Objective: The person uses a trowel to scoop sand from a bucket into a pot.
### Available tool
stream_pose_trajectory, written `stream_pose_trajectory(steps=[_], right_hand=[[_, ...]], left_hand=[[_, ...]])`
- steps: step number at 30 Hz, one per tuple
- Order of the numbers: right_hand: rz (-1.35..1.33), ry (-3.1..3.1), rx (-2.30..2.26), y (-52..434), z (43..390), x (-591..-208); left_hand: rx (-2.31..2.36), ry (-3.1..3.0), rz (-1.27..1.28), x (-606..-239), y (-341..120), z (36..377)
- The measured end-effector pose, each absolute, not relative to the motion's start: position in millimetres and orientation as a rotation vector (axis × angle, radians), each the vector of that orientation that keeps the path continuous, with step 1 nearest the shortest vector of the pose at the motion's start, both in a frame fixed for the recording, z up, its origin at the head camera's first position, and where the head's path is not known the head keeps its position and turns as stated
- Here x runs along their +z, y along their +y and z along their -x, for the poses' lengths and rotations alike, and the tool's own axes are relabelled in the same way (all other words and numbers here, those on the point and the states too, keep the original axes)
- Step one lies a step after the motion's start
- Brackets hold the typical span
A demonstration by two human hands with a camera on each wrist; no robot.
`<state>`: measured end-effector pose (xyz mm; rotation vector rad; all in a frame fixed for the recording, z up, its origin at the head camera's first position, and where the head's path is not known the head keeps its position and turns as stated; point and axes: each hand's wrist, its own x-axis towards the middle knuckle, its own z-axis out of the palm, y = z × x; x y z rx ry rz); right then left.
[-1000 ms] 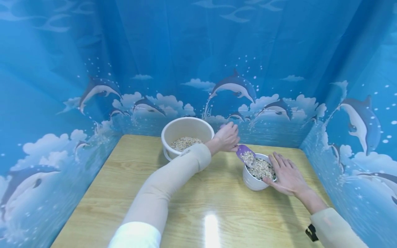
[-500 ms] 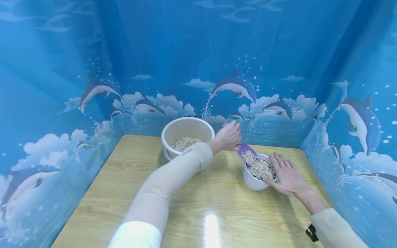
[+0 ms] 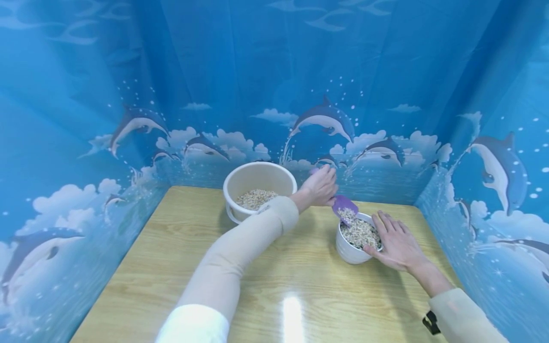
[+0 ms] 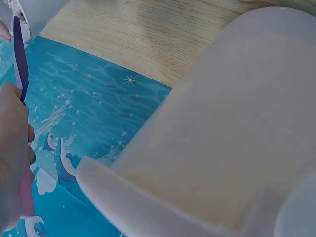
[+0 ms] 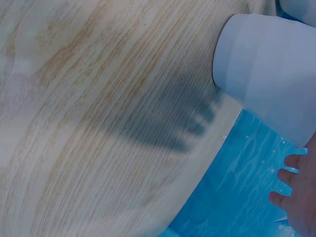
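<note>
Since 1 s ago the left hand (image 3: pixel 319 186) has crept right and up a bit, and the purple scoop (image 3: pixel 345 205) went with it; its blade now sits higher and further over the far-left rim of the small white bowl (image 3: pixel 349 252). Right hand (image 3: pixel 396 243) hasn't shifted.

Scoop's long axis runs from the left hand's grip down and right to the bowl, blade end lowest, tipped, grain on it and sliding toward the bowl. Left fingers are curled round the handle, so a firm hold. Right hand lies flat, fingers straight and spread, against the bowl's near-right rim and side, holding nothing.

Containers: small bowl is heaped w/ mixed grain near to the rim. The big cream tub (image 3: pixel 259 178), at the back of the counter (image 3: pixel 180 257) and just left of the left hand, has a shallow layer of the same grain.

Left wrist view shows the scoop (image 4: pixel 19 54) edge-on, a thin purple strip rising from the hand (image 4: pixel 12 148), plus the tub's outer wall (image 4: pixel 222 123) close up; no grain visible there. Right wrist view gives only the bowl's outside wall (image 5: pixel 266 64), fingertips (image 5: pixel 289 175) at frame edge and their shadow on the counter.
</note>
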<state>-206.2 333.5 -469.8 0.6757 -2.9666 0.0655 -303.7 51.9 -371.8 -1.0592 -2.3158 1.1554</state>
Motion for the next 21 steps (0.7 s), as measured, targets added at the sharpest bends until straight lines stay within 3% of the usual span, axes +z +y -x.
stream_pose_trajectory(steps=[21], right_hand=[[-0.675,-2.961,0.057,333.9,206.7,-471.2]], left_hand=[[1.137,-2.24,1.036,-378.3,70.2,303.8]])
